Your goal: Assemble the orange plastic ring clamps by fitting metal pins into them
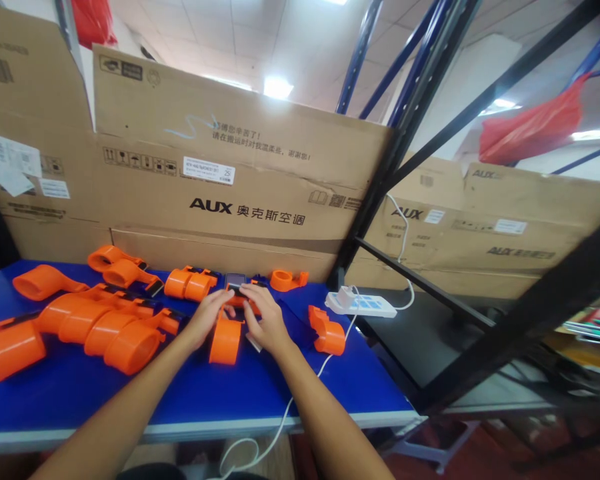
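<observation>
Both my hands meet over an orange plastic tube-shaped part (226, 339) on the blue table (190, 393). My left hand (207, 319) rests on its upper left side, fingers curled toward a small dark device (235, 283) at the part's far end. My right hand (263, 319) covers the right side, fingertips pressed on the same dark device. What exactly the fingers grip is partly hidden.
Several orange tube parts (95, 327) lie in a row at the left. A loose orange clip (327, 331) and an orange ring (286, 280) lie to the right. A white power strip (360, 303) with cable sits at the table's edge. Cardboard boxes (230, 193) and black racking (430, 200) stand behind.
</observation>
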`<state>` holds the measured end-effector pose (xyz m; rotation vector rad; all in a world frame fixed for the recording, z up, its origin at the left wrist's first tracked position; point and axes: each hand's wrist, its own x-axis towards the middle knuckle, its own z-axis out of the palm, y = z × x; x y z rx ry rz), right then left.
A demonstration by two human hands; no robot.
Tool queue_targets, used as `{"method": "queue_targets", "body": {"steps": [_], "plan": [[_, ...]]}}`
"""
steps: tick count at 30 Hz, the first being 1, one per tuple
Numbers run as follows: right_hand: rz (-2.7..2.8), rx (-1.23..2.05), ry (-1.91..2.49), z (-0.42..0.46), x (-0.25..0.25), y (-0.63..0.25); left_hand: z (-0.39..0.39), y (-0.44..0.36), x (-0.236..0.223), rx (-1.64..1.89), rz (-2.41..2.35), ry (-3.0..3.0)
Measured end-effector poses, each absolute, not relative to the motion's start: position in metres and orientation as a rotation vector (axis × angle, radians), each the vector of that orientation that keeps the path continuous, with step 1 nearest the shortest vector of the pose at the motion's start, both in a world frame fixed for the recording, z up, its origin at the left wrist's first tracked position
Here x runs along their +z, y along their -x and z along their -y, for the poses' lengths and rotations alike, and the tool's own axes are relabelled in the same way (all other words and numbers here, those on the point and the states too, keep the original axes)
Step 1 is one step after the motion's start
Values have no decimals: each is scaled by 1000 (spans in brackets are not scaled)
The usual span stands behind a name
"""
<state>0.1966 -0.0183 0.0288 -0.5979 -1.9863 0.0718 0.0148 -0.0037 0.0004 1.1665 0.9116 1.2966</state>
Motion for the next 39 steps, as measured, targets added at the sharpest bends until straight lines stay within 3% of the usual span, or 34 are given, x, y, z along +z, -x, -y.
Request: {"method": "queue_targets", "body": {"steps": [8,13,24,39], "plan": [[1851,99,676,13,28,-199,6,-12,15,1320,-839,-894],[1461,-2,1076,-15,25,-232,6,-9,18,1250,-822,-762],[1843,-158,2050,-36,15,-252,3,-10,11,1276,-814,-760],[1803,-126,2235,-34,22,-249,5,-9,14,1294,-820,-787]]}}
